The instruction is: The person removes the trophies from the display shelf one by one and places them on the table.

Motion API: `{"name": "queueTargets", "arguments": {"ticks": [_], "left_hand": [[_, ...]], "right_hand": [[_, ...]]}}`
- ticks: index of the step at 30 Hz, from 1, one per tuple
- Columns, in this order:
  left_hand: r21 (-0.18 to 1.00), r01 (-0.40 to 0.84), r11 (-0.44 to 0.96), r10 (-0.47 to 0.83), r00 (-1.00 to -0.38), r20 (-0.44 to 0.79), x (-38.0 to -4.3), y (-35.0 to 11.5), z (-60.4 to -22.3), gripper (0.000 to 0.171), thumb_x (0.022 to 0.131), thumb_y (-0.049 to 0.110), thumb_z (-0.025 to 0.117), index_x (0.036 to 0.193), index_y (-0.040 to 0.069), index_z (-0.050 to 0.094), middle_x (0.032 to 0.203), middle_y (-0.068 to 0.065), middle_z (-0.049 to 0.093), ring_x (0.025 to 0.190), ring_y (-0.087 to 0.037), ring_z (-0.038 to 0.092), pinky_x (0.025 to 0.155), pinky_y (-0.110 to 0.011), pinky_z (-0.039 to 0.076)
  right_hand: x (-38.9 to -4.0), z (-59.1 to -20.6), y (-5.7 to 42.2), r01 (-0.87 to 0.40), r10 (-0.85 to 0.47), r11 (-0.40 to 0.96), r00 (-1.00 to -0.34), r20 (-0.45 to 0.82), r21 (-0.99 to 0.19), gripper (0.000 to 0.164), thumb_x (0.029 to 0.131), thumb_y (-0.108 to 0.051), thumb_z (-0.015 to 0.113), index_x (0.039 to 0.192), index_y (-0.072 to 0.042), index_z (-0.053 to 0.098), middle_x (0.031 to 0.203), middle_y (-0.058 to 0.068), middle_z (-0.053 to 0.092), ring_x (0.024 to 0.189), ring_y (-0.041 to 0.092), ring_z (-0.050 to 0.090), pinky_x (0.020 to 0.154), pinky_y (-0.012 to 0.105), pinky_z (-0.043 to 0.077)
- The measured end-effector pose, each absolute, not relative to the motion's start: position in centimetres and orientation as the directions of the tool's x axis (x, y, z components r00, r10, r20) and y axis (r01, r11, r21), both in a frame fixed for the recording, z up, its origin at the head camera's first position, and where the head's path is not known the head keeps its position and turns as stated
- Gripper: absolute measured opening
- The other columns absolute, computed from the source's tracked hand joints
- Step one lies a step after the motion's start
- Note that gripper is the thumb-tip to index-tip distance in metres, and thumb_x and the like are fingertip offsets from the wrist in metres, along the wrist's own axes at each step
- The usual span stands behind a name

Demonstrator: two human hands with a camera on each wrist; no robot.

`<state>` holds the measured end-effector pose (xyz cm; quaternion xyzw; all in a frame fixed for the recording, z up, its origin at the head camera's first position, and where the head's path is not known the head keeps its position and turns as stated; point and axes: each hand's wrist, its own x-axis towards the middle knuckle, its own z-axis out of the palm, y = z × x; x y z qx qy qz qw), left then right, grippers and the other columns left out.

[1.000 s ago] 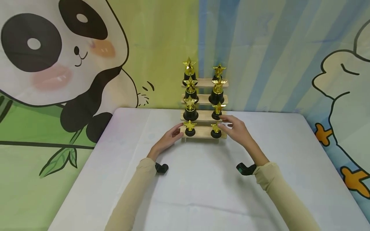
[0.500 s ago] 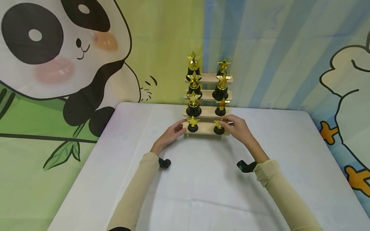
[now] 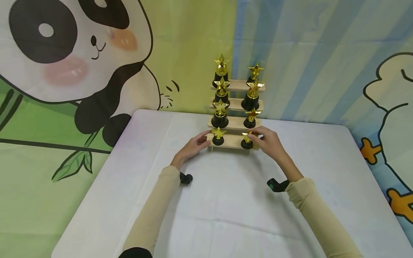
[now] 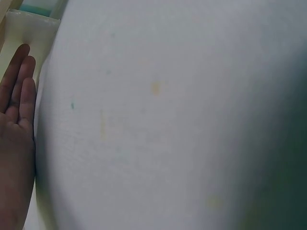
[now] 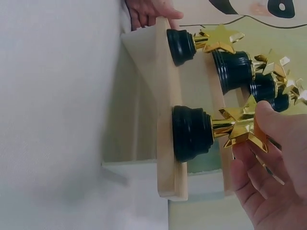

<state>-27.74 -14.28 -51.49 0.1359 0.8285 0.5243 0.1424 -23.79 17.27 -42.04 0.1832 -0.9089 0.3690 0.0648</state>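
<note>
A tiered wooden display stand [image 3: 232, 141] bears two columns of small gold star trophies on black bases. My right hand [image 3: 268, 142] pinches the star of the front right trophy [image 5: 192, 134] between thumb and fingers; in the right wrist view its base meets the lowest shelf. At the stand's left end, my left hand [image 3: 193, 146] rests against the lowest shelf's edge. The fingers [image 4: 26, 98] of that hand look straight in the left wrist view. The front left star trophy [image 3: 218, 136] stands upright beside it.
Higher shelves hold more trophies, such as the tall top left one [image 3: 221, 70]. The stand is on a white-covered table [image 3: 222, 200], close to a printed cloth backdrop [image 3: 190, 61] with a panda.
The right fingers have closed in on the front right trophy's star. My left hand stays at the stand's left end. The head view has shifted slightly, moving the stand right and up in frame.
</note>
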Motion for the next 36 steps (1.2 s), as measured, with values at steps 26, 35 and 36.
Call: {"name": "queueTargets", "arguments": {"ticks": [26,35,36], "left_hand": [[0.923,0.065,0.380,0.373,-0.924,-0.089,-27.9,-14.2,-51.5,0.061,0.092,0.050,0.061,0.147,0.037,0.039,0.140,-0.009,0.053,0.131,-0.025,0.050,0.111,-0.044,0.040],[0.929,0.052,0.367,0.374,-0.922,-0.096,-27.8,-14.1,-51.4,0.054,0.096,0.037,0.060,0.146,0.037,0.040,0.138,-0.008,0.055,0.130,-0.024,0.051,0.109,-0.044,0.043],[0.930,0.054,0.364,0.374,-0.923,-0.093,-27.8,-14.1,-51.4,0.054,0.096,0.035,0.060,0.146,0.037,0.040,0.138,-0.008,0.055,0.130,-0.024,0.051,0.109,-0.044,0.043]], "right_hand": [[-20.6,-39.0,10.6,-0.623,-0.500,0.473,-0.772,0.392,-0.623,0.023,0.091,-0.016,0.069,0.110,-0.003,0.072,0.097,0.008,0.071,0.079,0.014,0.059,0.065,0.026,0.051],[-20.6,-39.8,7.8,-0.646,-0.543,0.452,-0.746,0.385,-0.614,0.021,0.091,-0.018,0.069,0.108,-0.005,0.072,0.091,0.005,0.069,0.081,0.013,0.060,0.064,0.027,0.051],[-20.6,-40.0,7.6,-0.655,-0.549,0.446,-0.738,0.392,-0.610,0.020,0.091,-0.017,0.069,0.107,-0.006,0.072,0.091,0.005,0.069,0.081,0.013,0.060,0.064,0.029,0.052]]}}
